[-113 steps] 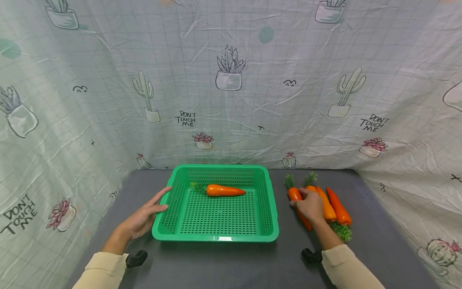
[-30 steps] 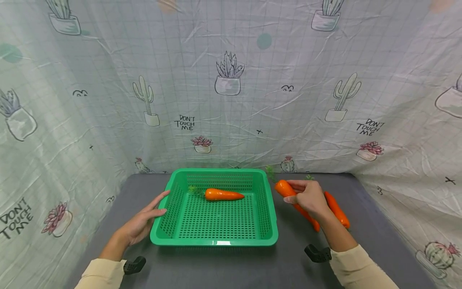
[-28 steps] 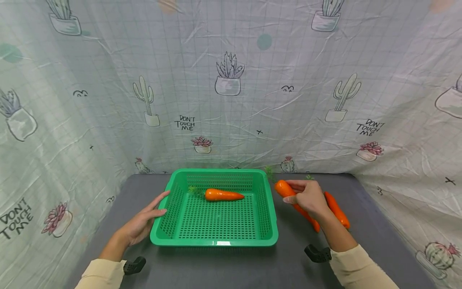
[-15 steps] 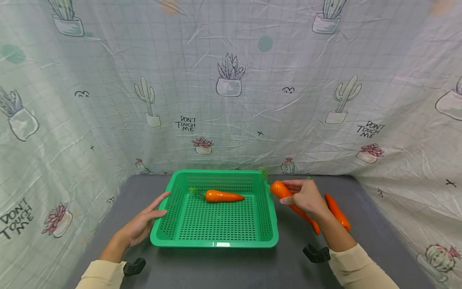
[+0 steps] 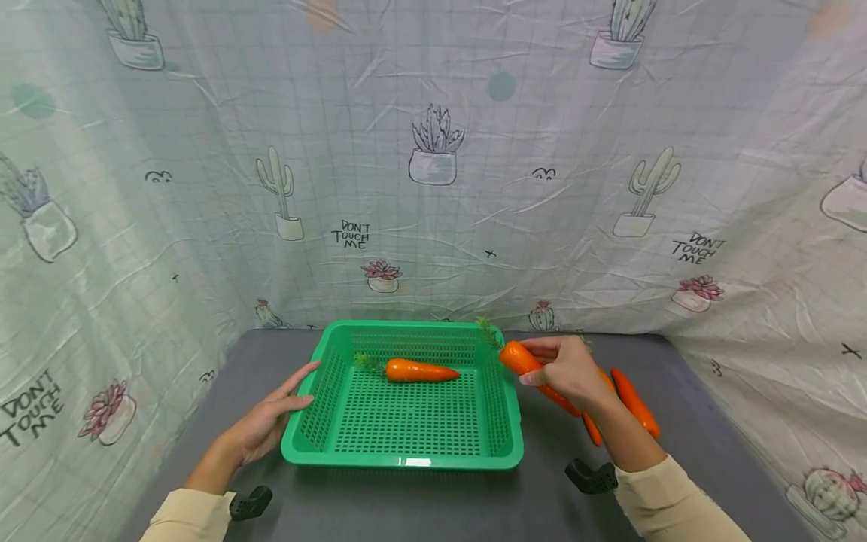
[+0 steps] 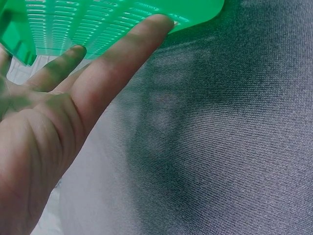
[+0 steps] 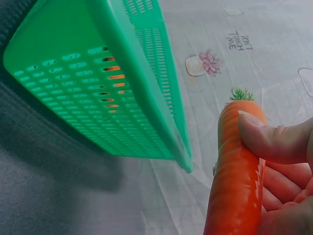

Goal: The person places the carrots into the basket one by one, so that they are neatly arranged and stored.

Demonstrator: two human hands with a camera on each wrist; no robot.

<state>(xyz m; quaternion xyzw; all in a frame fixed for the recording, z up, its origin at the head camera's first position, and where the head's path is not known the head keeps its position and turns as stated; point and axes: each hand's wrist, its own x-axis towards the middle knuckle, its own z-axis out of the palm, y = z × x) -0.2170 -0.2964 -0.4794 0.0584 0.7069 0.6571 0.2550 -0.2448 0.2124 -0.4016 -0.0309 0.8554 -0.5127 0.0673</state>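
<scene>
The right hand (image 5: 567, 369) is raised just off the worktop (image 5: 420, 504) beside the right wall of the basket (image 5: 504, 391), its fingers and thumb curled round the middle of a carrot (image 5: 524, 361). This held carrot is tilted, with its leafy green top up at the basket's far right corner and its thin tip pointing down toward the near right of the worktop. In the right wrist view the thumb (image 7: 274, 139) is seen pressed across the carrot's ridged orange skin.

The left hand (image 5: 267, 418) is laid flat on the worktop at the basket's left side, fingers straight and relaxed, with the fingertips (image 6: 159, 22) touching the basket's left wall and nothing grasped.

The basket is a shallow rectangular tray of green plastic with slotted walls and a perforated floor, set at the middle of the worktop. One carrot (image 5: 420, 371) is lying inside it near the far wall, leaves to the left.

Two more carrots (image 5: 633, 399) are left on the worktop toward its right edge, partly hidden behind the right hand. The worktop is covered in dark grey woven fabric.
</scene>
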